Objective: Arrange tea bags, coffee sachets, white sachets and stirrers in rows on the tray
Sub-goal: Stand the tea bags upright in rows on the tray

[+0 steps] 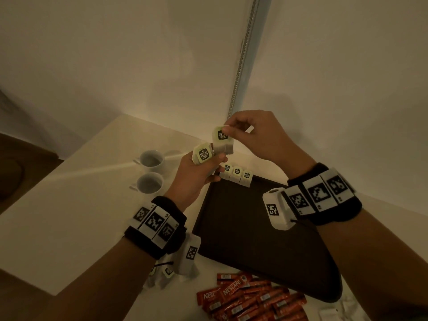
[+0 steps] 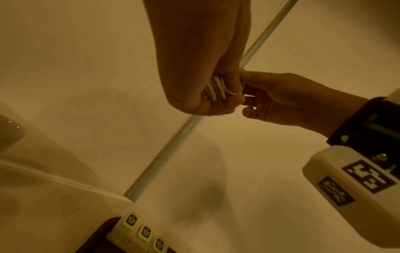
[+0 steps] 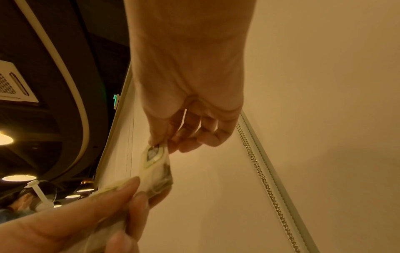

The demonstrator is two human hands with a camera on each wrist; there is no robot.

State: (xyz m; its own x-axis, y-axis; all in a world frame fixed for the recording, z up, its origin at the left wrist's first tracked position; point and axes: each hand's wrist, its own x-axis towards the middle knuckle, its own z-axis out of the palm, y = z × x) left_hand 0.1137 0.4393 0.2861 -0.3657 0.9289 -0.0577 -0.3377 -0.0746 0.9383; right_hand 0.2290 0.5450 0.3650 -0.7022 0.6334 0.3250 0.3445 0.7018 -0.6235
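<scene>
My hands are up above the far left corner of the dark tray (image 1: 254, 239), near where the two pale walls meet at a beaded chain (image 1: 240, 61). The tray is a flat rectangle with a low rim; most of its floor is bare. Three tea bags (image 1: 237, 174) stand side by side along its far edge, labels facing me.

My left hand (image 1: 196, 174) is curled round a small stack of tea bags (image 1: 203, 154), thumb on the top label. My right hand (image 1: 252, 133) pinches one tea bag (image 1: 222, 137) by its top corner between thumb and forefinger, other fingers loosely bent; the bag hangs just above the stack, touching it or close to, I cannot tell which. The paper looks thin and slightly translucent in the right wrist view.

Left of the tray on the pale tabletop (image 1: 69, 216): two white cups (image 1: 150, 172). Near edge: a loose heap of glossy red coffee sachets (image 1: 250, 300), more tea bags (image 1: 166, 272) under my left wrist, and white sachets (image 1: 335, 309) at lower right, blurred.
</scene>
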